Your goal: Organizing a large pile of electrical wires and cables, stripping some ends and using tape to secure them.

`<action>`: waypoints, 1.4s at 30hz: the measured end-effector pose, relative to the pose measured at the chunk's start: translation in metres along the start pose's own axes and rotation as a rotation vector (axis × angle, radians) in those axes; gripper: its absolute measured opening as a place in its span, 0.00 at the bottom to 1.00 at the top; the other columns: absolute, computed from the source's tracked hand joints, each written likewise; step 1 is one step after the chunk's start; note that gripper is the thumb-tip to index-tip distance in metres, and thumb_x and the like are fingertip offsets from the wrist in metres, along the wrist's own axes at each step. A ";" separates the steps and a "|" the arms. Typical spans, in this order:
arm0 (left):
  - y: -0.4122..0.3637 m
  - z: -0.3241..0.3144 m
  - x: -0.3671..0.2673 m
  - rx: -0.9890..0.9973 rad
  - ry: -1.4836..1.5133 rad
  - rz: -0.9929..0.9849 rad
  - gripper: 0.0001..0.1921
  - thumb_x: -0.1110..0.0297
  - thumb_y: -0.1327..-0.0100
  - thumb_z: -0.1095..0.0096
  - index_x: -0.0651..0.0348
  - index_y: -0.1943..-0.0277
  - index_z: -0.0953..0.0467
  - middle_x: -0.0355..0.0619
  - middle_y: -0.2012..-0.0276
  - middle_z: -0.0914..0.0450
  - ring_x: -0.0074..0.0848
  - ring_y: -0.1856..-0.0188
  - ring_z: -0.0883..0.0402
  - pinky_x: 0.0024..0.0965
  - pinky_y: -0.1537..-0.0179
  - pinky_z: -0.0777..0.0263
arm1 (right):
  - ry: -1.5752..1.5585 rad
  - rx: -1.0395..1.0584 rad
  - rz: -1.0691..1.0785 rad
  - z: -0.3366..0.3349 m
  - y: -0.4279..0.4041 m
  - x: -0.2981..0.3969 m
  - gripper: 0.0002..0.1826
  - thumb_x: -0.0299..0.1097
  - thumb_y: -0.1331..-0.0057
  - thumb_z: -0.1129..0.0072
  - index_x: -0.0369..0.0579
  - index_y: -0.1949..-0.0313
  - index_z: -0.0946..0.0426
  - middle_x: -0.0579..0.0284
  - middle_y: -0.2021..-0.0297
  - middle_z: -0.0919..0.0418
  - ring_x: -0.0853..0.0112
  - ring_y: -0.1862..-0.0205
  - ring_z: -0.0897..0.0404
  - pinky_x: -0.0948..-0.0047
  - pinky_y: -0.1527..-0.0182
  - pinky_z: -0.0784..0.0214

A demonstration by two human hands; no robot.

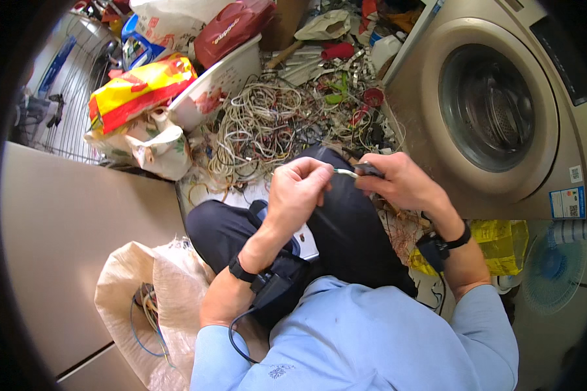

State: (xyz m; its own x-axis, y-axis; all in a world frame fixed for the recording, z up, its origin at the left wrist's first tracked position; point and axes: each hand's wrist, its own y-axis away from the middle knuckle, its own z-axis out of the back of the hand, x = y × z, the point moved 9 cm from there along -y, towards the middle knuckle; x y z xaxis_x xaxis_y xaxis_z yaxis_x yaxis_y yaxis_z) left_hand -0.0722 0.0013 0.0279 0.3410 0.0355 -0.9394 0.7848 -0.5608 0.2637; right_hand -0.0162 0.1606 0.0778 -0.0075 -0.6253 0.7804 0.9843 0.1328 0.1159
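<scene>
My left hand (298, 188) pinches a thin cable between thumb and forefinger, above my knees. A short white stretch of this cable (345, 172) spans the gap to my right hand (401, 180), with a dark green bit showing near my left fingertips. In my right fist is a small grey metal cutting tool (369, 169); its exact kind is partly hidden by the fingers. The cable's white sheath meets the right thumb beside the tool. Beyond both hands, a tangled heap of old cables (259, 127) lies on the floor.
A front-loading washing machine (489, 107) stands at the right. On the left, a woven sack (127, 273) holds wires. Behind the heap are a white plastic tub (225, 78), a yellow-red bag (142, 88) and metal scraps (303, 66). A fan (555, 266) sits at lower right.
</scene>
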 end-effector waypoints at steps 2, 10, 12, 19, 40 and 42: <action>-0.009 0.018 0.021 -0.016 0.059 0.086 0.09 0.66 0.29 0.34 0.62 0.64 0.17 0.38 0.74 0.18 0.17 0.79 0.23 0.21 0.77 0.33 | -0.027 -0.039 0.072 -0.023 -0.009 -0.005 0.09 0.31 0.32 0.33 0.40 0.58 0.21 0.54 0.69 0.20 0.62 0.66 0.20 0.66 0.60 0.28; -0.035 0.032 0.061 -0.059 0.222 0.106 0.10 0.65 0.26 0.37 0.60 0.63 0.19 0.39 0.74 0.18 0.18 0.75 0.21 0.21 0.72 0.30 | 0.111 -0.209 0.191 -0.028 -0.024 -0.008 0.10 0.28 0.31 0.36 0.41 0.52 0.22 0.50 0.61 0.23 0.53 0.59 0.21 0.61 0.56 0.28; -0.040 0.032 0.058 -0.076 0.197 0.106 0.10 0.65 0.26 0.38 0.61 0.63 0.19 0.38 0.74 0.18 0.17 0.74 0.23 0.21 0.71 0.30 | 0.132 -0.226 0.210 -0.027 -0.029 -0.008 0.10 0.28 0.32 0.35 0.41 0.53 0.23 0.48 0.63 0.24 0.50 0.61 0.21 0.58 0.59 0.27; -0.053 0.044 0.048 -0.129 0.024 0.026 0.10 0.65 0.26 0.38 0.64 0.61 0.18 0.37 0.75 0.19 0.15 0.74 0.25 0.22 0.70 0.31 | 0.215 -0.136 0.268 -0.029 -0.063 -0.006 0.10 0.28 0.34 0.34 0.41 0.56 0.24 0.49 0.64 0.24 0.48 0.64 0.21 0.56 0.63 0.27; -0.054 0.076 0.033 -0.255 -0.202 -0.039 0.12 0.65 0.32 0.35 0.67 0.65 0.17 0.37 0.80 0.22 0.14 0.76 0.28 0.29 0.73 0.33 | 0.353 -0.101 0.328 -0.057 -0.082 0.007 0.10 0.27 0.35 0.32 0.43 0.55 0.22 0.50 0.67 0.19 0.52 0.69 0.18 0.59 0.68 0.26; -0.052 0.073 0.034 -0.233 -0.183 -0.013 0.11 0.66 0.32 0.35 0.68 0.65 0.17 0.37 0.79 0.22 0.14 0.76 0.28 0.28 0.73 0.33 | 0.351 -0.124 0.299 -0.055 -0.080 0.007 0.10 0.27 0.34 0.32 0.43 0.55 0.22 0.50 0.67 0.19 0.52 0.70 0.18 0.59 0.68 0.26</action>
State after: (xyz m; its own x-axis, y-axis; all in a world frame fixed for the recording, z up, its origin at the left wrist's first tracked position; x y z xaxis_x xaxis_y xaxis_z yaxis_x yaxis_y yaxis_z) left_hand -0.1392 -0.0288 -0.0338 0.2482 -0.1204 -0.9612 0.8933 -0.3553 0.2751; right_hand -0.0857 0.1035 0.0403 0.3187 -0.7984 0.5108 0.9479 0.2676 -0.1731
